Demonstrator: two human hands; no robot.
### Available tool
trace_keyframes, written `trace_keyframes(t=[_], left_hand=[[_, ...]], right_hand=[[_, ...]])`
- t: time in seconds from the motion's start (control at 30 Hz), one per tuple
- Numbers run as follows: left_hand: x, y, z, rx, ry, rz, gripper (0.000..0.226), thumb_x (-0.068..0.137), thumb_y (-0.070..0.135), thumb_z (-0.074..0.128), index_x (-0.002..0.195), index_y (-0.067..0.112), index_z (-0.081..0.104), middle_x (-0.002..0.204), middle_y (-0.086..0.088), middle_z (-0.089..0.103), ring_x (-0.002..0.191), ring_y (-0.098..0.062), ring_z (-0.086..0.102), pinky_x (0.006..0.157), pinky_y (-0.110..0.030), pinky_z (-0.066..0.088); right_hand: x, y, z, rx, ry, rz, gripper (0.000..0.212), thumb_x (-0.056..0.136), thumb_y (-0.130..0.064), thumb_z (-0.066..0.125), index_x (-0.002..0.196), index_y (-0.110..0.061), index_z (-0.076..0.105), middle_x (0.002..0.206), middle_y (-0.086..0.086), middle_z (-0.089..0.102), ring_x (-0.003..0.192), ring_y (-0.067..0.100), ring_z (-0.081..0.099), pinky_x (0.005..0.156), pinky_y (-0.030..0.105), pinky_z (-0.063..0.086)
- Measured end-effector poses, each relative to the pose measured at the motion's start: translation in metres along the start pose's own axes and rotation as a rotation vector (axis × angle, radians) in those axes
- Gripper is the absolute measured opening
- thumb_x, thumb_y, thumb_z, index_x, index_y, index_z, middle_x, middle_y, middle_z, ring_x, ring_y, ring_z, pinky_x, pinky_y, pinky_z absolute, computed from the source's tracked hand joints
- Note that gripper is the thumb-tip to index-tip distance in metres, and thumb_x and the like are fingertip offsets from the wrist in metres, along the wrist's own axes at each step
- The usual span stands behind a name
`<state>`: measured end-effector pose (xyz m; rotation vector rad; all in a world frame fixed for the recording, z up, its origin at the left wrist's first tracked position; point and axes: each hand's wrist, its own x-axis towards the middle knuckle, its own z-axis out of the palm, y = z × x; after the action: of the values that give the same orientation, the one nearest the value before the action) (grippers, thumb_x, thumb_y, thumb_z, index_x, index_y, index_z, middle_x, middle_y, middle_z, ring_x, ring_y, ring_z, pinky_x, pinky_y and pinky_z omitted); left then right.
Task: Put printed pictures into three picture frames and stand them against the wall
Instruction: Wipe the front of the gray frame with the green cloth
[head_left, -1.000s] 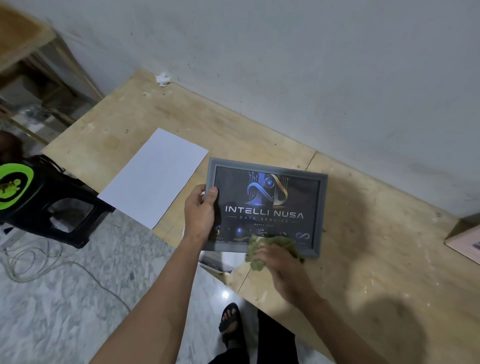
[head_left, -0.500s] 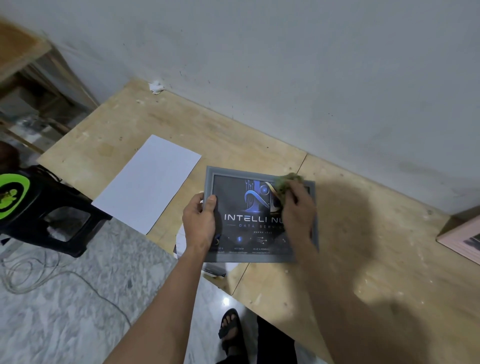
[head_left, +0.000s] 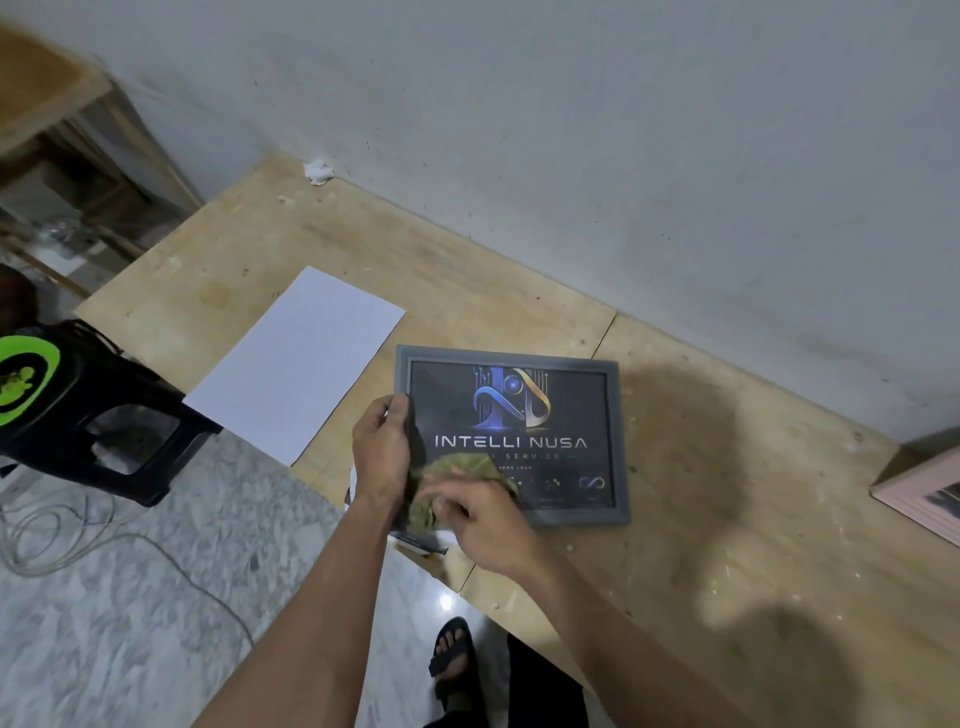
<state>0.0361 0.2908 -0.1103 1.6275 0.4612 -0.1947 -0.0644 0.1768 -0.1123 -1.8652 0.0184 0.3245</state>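
Two hands on one grey frame (head_left: 615, 426), which lies flat on the plywood tabletop (head_left: 727, 519) near its front edge, print side up, "INTELLI NUSA" readable. Far left: black stool (head_left: 104, 415) on the floor, then a blank white sheet (head_left: 296, 358) on the tabletop just left of the frame. Left hand (head_left: 379, 457) grips the frame's left edge, thumb on top. Right hand (head_left: 483, 519) presses a bunched green cloth (head_left: 462, 470) on the lower-left glass, fingers curled round it. Pink frame (head_left: 924, 499) at far right edge.
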Motion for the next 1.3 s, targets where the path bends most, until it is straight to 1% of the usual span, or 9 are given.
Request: trace_keyframes(t=[0.1,0.2,0.3,0.5,0.7,0.97,1.03,1.17,1.3], left_hand=[[0.002,-0.003,0.0,0.02,-0.024,-0.021,0.021,0.093,0.038,0.055,0.085,0.023,0.066,0.074,0.0,0.059,0.069,-0.024,0.052,0.063,-0.04,0.045],[0.004,-0.007,-0.003,0.029,-0.03,-0.008,0.027,0.086,0.048,0.056,0.09,0.024,0.067,0.079,0.002,0.06,0.077,-0.022,0.052,0.071,-0.039,0.044],[0.001,-0.005,-0.003,0.058,-0.037,0.029,0.027,0.09,0.046,0.053,0.086,0.023,0.065,0.079,0.009,0.059,0.08,-0.017,0.052,0.078,-0.036,0.043],[-0.006,-0.001,0.004,0.097,0.065,0.156,0.029,0.1,0.03,0.05,0.077,0.021,0.064,0.07,0.009,0.058,0.069,-0.013,0.05,0.07,-0.029,0.043],[0.001,-0.013,-0.008,0.092,0.096,0.113,0.033,0.1,0.03,0.049,0.069,0.021,0.055,0.066,0.007,0.048,0.068,-0.016,0.041,0.066,-0.031,0.037],[-0.007,-0.012,-0.004,0.085,0.115,0.038,0.028,0.102,0.031,0.047,0.1,0.012,0.068,0.094,0.0,0.067,0.089,-0.019,0.058,0.084,-0.035,0.047],[-0.006,-0.017,-0.007,0.083,0.105,0.024,0.026,0.101,0.033,0.048,0.093,0.015,0.066,0.089,0.002,0.065,0.086,-0.019,0.056,0.082,-0.035,0.047],[-0.006,-0.013,-0.01,0.047,0.034,-0.009,0.031,0.096,0.041,0.048,0.073,0.02,0.054,0.067,0.007,0.047,0.078,-0.017,0.044,0.078,-0.036,0.038],[-0.015,0.004,-0.001,-0.017,-0.007,-0.072,0.049,0.098,0.051,0.044,0.063,0.019,0.056,0.067,0.005,0.052,0.066,-0.018,0.046,0.07,-0.034,0.041]], right_hand=[[-0.016,-0.01,-0.011,0.094,-0.113,0.131,0.027,0.096,0.0,0.048,0.102,-0.014,0.07,0.086,-0.001,0.066,0.07,-0.003,0.055,0.069,0.012,0.042],[-0.001,-0.031,-0.042,0.341,0.204,0.135,0.04,0.091,0.007,0.044,0.085,-0.023,0.07,0.068,-0.012,0.061,0.051,-0.008,0.051,0.051,0.009,0.04],[0.04,-0.042,-0.066,0.088,0.601,-0.019,0.033,0.093,0.0,0.048,0.096,-0.023,0.071,0.086,-0.01,0.067,0.074,-0.005,0.06,0.069,0.014,0.046],[0.077,-0.022,-0.028,-0.351,0.393,-0.208,0.022,0.087,-0.004,0.054,0.1,-0.011,0.069,0.128,0.004,0.064,0.127,0.025,0.052,0.11,0.042,0.036],[0.026,-0.001,0.009,-0.158,0.146,-0.195,0.021,0.086,0.002,0.049,0.09,-0.012,0.065,0.094,0.001,0.066,0.098,0.019,0.059,0.088,0.039,0.049],[-0.01,0.002,-0.007,0.096,-0.168,0.101,0.022,0.096,-0.007,0.046,0.094,-0.023,0.061,0.082,0.015,0.062,0.072,0.014,0.058,0.067,0.03,0.049],[-0.001,-0.008,-0.024,0.11,-0.064,0.083,0.022,0.094,-0.001,0.046,0.093,-0.017,0.06,0.068,-0.002,0.057,0.059,0.003,0.051,0.057,0.02,0.043],[0.044,-0.046,-0.064,0.204,0.559,-0.03,0.017,0.094,0.002,0.046,0.094,-0.003,0.062,0.076,-0.013,0.06,0.064,-0.004,0.052,0.062,0.014,0.042],[0.091,-0.055,-0.057,-0.116,0.36,-0.026,0.045,0.095,-0.033,0.057,0.138,-0.02,0.051,0.127,-0.008,0.06,0.112,0.008,0.057,0.1,0.016,0.037]])
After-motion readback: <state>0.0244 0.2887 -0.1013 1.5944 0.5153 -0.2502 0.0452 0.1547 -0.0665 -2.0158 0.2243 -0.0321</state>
